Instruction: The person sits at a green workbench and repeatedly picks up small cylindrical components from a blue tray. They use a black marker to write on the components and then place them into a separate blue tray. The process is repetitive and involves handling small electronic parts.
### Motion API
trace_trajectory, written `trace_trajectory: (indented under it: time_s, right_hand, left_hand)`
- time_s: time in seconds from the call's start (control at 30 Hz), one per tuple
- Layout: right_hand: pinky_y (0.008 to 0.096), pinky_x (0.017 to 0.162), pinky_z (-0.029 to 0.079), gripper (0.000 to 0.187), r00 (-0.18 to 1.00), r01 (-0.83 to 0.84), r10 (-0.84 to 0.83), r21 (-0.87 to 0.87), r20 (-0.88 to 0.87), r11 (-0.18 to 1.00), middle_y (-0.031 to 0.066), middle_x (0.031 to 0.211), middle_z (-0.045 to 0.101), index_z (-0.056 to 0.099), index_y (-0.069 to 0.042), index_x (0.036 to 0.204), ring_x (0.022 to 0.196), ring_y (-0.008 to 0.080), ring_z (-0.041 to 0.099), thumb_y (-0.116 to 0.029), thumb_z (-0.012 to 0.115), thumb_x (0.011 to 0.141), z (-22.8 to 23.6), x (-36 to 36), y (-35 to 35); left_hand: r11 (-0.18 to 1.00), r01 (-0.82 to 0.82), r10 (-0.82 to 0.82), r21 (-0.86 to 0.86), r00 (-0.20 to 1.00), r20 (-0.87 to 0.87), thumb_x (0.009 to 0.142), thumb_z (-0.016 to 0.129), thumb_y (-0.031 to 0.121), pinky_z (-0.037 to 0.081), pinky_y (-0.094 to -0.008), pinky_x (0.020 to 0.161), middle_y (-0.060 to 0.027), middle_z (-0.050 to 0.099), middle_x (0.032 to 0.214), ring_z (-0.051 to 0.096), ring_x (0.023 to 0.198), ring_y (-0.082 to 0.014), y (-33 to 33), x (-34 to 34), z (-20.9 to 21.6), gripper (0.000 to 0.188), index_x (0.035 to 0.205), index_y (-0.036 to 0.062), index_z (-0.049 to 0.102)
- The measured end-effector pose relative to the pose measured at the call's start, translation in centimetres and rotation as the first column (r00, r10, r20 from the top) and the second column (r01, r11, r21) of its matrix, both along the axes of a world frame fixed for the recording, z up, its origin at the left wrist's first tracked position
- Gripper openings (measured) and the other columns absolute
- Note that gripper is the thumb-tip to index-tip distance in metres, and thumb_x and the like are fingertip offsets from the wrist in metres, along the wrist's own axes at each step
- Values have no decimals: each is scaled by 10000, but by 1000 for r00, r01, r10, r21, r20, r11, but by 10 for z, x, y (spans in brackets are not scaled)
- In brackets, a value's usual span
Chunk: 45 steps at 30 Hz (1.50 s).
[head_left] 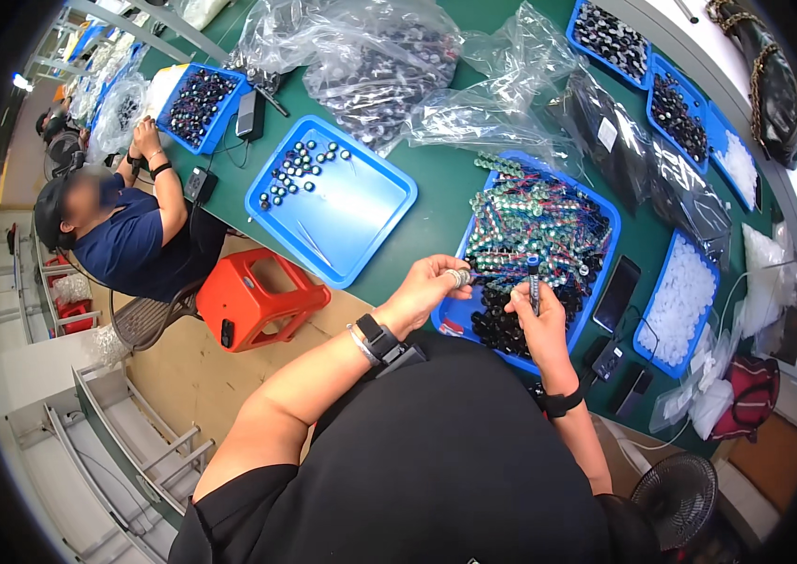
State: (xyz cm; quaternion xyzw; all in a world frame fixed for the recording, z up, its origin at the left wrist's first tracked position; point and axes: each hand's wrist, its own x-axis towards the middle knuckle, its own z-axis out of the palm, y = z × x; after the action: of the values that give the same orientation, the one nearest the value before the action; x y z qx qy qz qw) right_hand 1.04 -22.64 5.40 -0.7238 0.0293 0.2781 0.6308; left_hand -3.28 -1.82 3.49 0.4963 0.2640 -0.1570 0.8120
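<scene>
My left hand (422,291) pinches a small pale, roundish piece (458,277) between thumb and fingers; its exact kind is too small to tell. Close by, my right hand (541,318) is closed on a short dark stick-like part (535,288), held upright. Both hands are above the near side of a blue tray (611,246). In this tray are a heap of greenish strips with fine red and dark wires (535,221) and a pile of small black parts (502,324). My two hands are apart from each other.
To the left, a blue tray (361,221) holds several small round parts and tweezers (314,244). Clear plastic bags (379,70) lie behind. A phone (617,293) and a bin of white pieces (678,296) are right. A co-worker (135,221) sits left, beyond a red stool (252,296).
</scene>
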Motion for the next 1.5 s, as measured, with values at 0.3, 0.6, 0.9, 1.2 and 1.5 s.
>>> trace_trajectory:
  time_s: [0.3, 0.6, 0.9, 1.2, 1.5]
  right_hand:
    - [156, 433, 254, 311, 964, 102, -10, 334, -266, 937, -17, 754, 593, 606, 18, 1120, 512, -2, 376, -77, 683, 833, 15, 0, 14]
    - [181, 432, 287, 139, 934, 267, -145, 371, -325, 889, 18, 738, 601, 623, -20, 852, 492, 17, 391, -144, 688, 850, 6, 7, 8]
    - [183, 437, 281, 148, 932, 321, -219, 377, -289, 869, 53, 771, 616, 619, -15, 888, 505, 26, 404, -155, 664, 870, 1, 9, -1]
    - [180, 438, 294, 232, 954, 270, -206, 325, -219, 906, 50, 833, 649, 638, -1, 1031, 502, 16, 397, -183, 641, 888, 12, 8, 0]
    - [172, 479, 346, 166, 980, 157, -107, 325, -166, 933, 20, 770, 651, 669, -7, 921, 524, 23, 436, -165, 657, 876, 17, 5, 13]
  left_hand:
    - [986, 71, -72, -148, 997, -3, 913, 547, 106, 544, -256, 707, -97, 653, 914, 646, 754, -140, -12, 5, 17, 205, 1060, -35, 571]
    - [953, 267, -271, -145, 962, -12, 914, 591, 163, 544, -235, 693, -107, 667, 970, 669, 809, -130, -21, 7, 31, 224, 1080, 14, 577]
    - [930, 330, -339, -159, 941, -27, 910, 593, 167, 545, -228, 664, -119, 676, 984, 671, 794, -126, -21, 8, 33, 207, 1073, 45, 560]
    - [942, 258, -266, -215, 964, -9, 916, 581, 159, 559, -240, 660, -135, 658, 1021, 679, 814, -163, -24, 9, 39, 198, 1060, 42, 512]
    - [935, 341, -342, -102, 940, 4, 916, 597, 210, 527, -222, 650, -94, 656, 977, 670, 800, -142, -29, 9, 41, 241, 1036, 18, 513]
